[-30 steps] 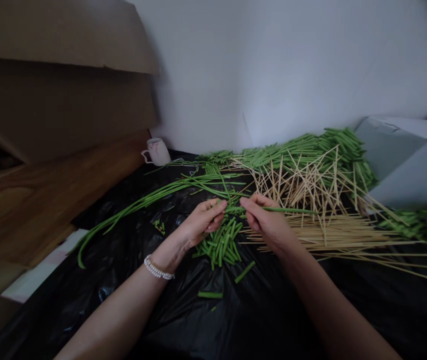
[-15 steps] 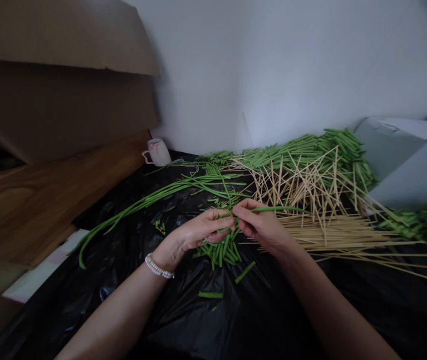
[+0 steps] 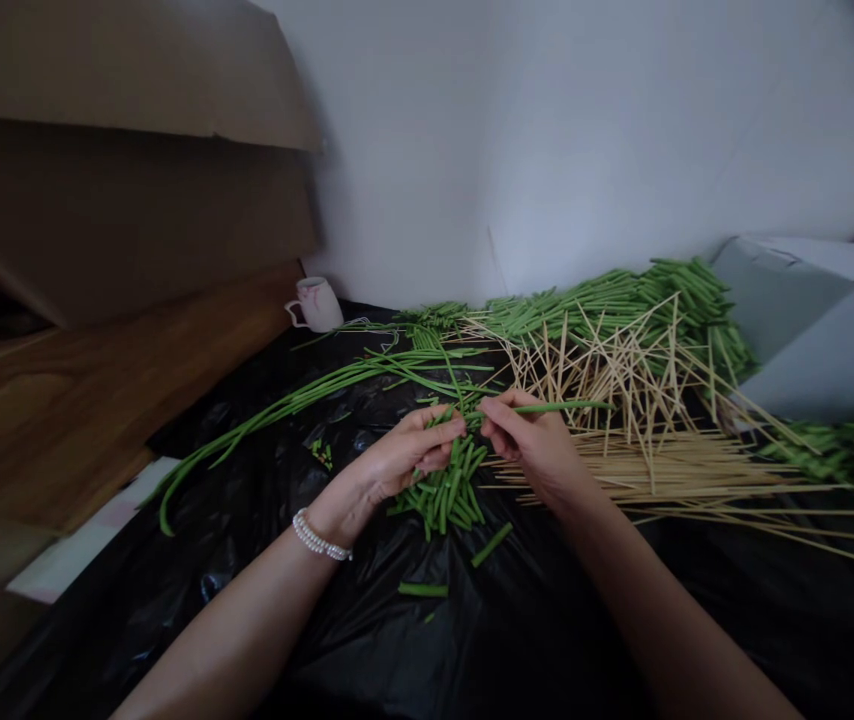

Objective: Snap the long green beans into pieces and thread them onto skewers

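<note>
My left hand (image 3: pixel 423 445), with a beaded bracelet at the wrist, is closed with fingertips pinched on a green stem near the middle. Just right of it, my right hand (image 3: pixel 521 430) pinches a green stem (image 3: pixel 577 406) that sticks out to the right over the sticks. Only a small gap parts the fingertips. Below the hands lies a pile of short cut green pieces (image 3: pixel 443 500). Long green stems (image 3: pixel 307 393) stretch leftward on the black plastic sheet (image 3: pixel 367 660).
Thin wooden sticks (image 3: pixel 667 465) lie right of my hands, some tangled. Behind them is a heap of green pieces (image 3: pixel 622 300). A white mug (image 3: pixel 320 306) stands by the wall, a cardboard box (image 3: pixel 134 200) at upper left and a pale box (image 3: pixel 794 320) at right.
My right hand has shifted slightly right, away from my left fingertips. The stem in it lies straighter, and my left fingers have moved a little on their hold.
</note>
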### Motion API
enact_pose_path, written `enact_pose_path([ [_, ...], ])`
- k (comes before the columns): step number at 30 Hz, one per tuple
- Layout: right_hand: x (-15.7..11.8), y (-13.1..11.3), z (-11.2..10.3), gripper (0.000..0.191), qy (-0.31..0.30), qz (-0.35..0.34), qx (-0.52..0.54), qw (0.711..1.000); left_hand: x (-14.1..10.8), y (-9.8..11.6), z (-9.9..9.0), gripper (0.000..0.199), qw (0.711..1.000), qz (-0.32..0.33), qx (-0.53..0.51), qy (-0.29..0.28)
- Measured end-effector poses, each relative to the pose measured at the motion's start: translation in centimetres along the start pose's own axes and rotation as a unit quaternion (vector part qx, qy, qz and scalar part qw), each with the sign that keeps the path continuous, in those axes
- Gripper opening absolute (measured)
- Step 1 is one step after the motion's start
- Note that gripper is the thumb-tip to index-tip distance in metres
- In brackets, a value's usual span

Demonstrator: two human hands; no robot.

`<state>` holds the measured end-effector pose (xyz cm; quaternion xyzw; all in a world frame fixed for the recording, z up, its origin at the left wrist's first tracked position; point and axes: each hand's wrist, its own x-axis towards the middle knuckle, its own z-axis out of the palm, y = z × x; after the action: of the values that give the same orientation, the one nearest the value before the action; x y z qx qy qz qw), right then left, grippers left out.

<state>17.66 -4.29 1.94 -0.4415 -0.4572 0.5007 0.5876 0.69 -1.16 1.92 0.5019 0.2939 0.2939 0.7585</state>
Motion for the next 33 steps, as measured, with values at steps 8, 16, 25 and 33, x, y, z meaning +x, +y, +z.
enact_pose_path([
  [8, -1.6, 0.9, 2.1, 0.021, 0.012, -0.100, -0.130, 0.986, 0.9, -0.6, -0.8, 0.033, 0.990, 0.070, -0.099, 0.067],
  [16, -1.9, 0.0, 2.3, 0.019, -0.025, -0.075, -0.079, 0.994, 0.8, 0.1, -0.8, 0.022, 0.978, 0.016, -0.203, 0.038],
  [25, -1.0, 0.1, 1.1, 0.025, -0.065, -0.022, 0.009, 0.998, 0.3, 0.2, -0.4, 0.020, 0.993, -0.008, -0.113, -0.021],
  [33, -0.5, 0.0, 0.9, 0.030, -0.018, 0.005, 0.080, 0.997, -0.3, 0.0, -0.1, 0.026, 0.998, -0.021, 0.009, -0.063],
])
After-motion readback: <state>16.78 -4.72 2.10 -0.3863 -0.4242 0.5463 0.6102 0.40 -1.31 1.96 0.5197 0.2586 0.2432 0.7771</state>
